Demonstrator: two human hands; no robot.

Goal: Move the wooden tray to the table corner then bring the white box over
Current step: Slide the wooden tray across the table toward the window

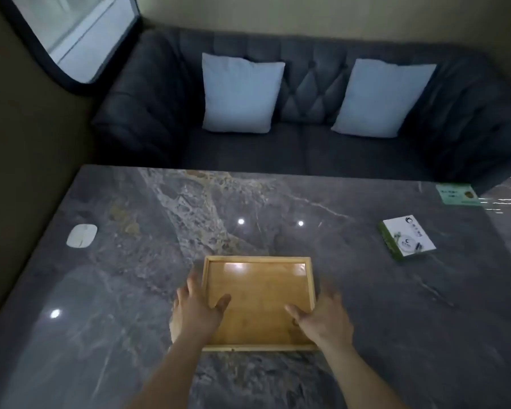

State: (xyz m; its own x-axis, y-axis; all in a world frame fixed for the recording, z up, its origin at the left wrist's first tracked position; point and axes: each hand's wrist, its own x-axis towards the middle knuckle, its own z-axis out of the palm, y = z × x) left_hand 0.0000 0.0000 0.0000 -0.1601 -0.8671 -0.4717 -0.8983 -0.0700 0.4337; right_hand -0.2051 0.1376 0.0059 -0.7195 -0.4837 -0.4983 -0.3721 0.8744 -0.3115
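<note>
A shallow wooden tray [258, 286] lies flat on the grey marble table [366, 335], near the front middle. My left hand [196, 312] clasps the tray's left rim, thumb inside and fingers down the outside. On the right rim sits my right hand [322, 317], gripping the same way with its thumb on the tray floor. The white box [407, 239], printed on top with green sides, rests on the table at the right, well apart from the tray and both hands.
A small white oval device [81, 235] lies near the table's left edge. A green card [456, 194] sits at the far right corner. Behind the table stands a dark sofa [307, 149] with two pale cushions. A wall runs along the left.
</note>
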